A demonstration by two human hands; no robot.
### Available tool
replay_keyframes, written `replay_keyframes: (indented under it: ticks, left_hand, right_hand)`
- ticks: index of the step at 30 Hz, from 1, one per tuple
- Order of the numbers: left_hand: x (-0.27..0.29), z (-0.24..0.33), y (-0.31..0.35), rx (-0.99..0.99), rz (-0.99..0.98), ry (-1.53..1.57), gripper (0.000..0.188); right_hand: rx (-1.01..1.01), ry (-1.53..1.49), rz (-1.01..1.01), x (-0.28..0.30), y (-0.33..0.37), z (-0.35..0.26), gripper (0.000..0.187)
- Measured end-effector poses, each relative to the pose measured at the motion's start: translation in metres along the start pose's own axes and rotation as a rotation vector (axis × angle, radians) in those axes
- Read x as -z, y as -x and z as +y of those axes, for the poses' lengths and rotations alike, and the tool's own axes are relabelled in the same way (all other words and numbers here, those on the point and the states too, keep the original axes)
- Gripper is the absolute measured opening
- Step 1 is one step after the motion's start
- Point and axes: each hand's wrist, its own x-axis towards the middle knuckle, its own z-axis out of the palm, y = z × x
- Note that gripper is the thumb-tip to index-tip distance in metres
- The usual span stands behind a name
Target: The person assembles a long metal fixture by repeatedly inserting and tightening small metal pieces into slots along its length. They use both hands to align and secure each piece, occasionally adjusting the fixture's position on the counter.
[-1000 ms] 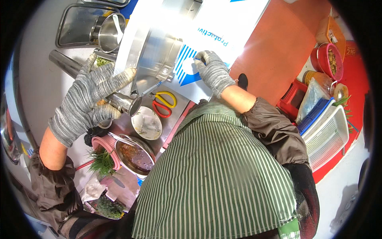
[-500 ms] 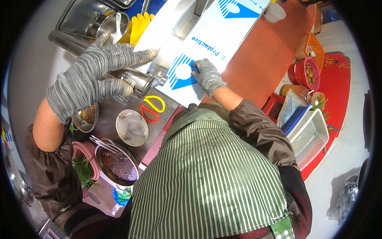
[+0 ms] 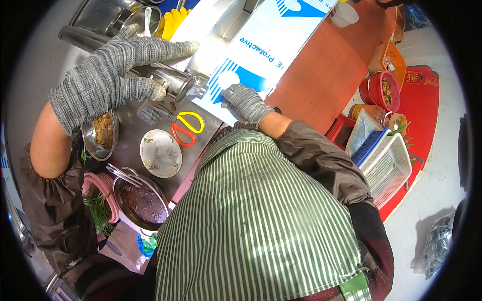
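Hands (image 3: 118, 72) (image 3: 246, 104), two; panel (image 3: 266, 42), one; scissors (image 3: 176, 119), one pair

Your left hand (image 3: 100, 75) hides part of the metal cylinder (image 3: 174, 80), so you cannot tell whether your fingers touch it; the fingertips of your right hand (image 3: 246, 104) curl out of sight. The upper edge cuts off the white-and-blue panel (image 3: 261, 55) and the metal tray (image 3: 94, 19). Your left sleeve (image 3: 52, 210) covers part of the pink basket (image 3: 106, 186), and whatever lies in the dark liquid (image 3: 143, 205) is too murky to make out.
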Motion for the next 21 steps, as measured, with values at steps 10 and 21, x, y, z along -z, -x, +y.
replay_keyframes:
  ticks: [10, 21]
  left_hand:
    - [0.007, 0.013, -0.004, 0.006, 0.052, -0.161, 0.085]
    - [0.011, 0.003, 0.007, 0.291, 0.07, 0.041, 0.087]
  right_hand:
    - [-0.239, -0.055, -0.321, 0.008, -0.026, 0.0, 0.027]
    - [-0.055, -0.893, 0.069, 0.05, -0.027, -0.022, 0.03]
